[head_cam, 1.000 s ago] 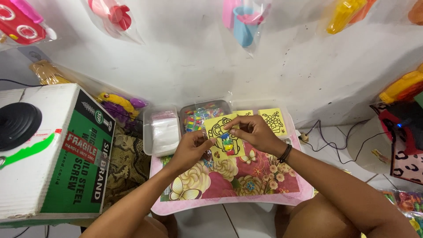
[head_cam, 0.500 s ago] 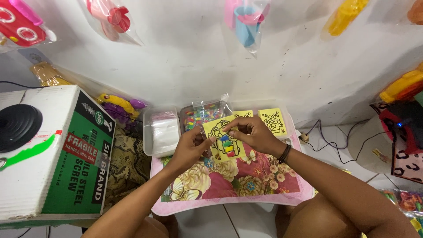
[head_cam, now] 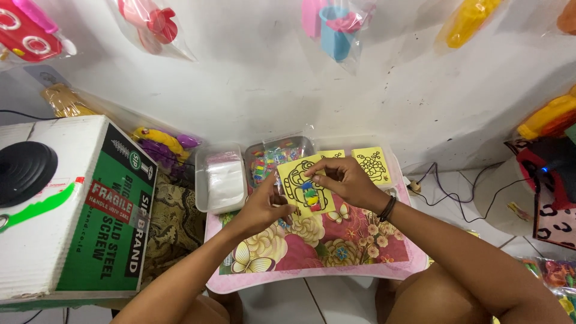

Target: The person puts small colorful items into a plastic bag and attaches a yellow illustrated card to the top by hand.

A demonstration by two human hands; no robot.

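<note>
A yellow card (head_cam: 305, 186) with a black outline drawing, partly filled with colour, is held up over the near flowered table (head_cam: 336, 252). The left hand (head_cam: 264, 204) pinches its lower left edge; the right hand (head_cam: 345, 180) grips the top with fingers curled. This looks like mid-colouring, and the next move calls for a steady, flat card. A metal tray (head_cam: 273, 157) of colourful bits sits beyond, with a clear plastic tub (head_cam: 221, 179) to its left.

Scuffed white wall (head_cam: 240, 90), tiled floor (head_cam: 456, 198)
</note>
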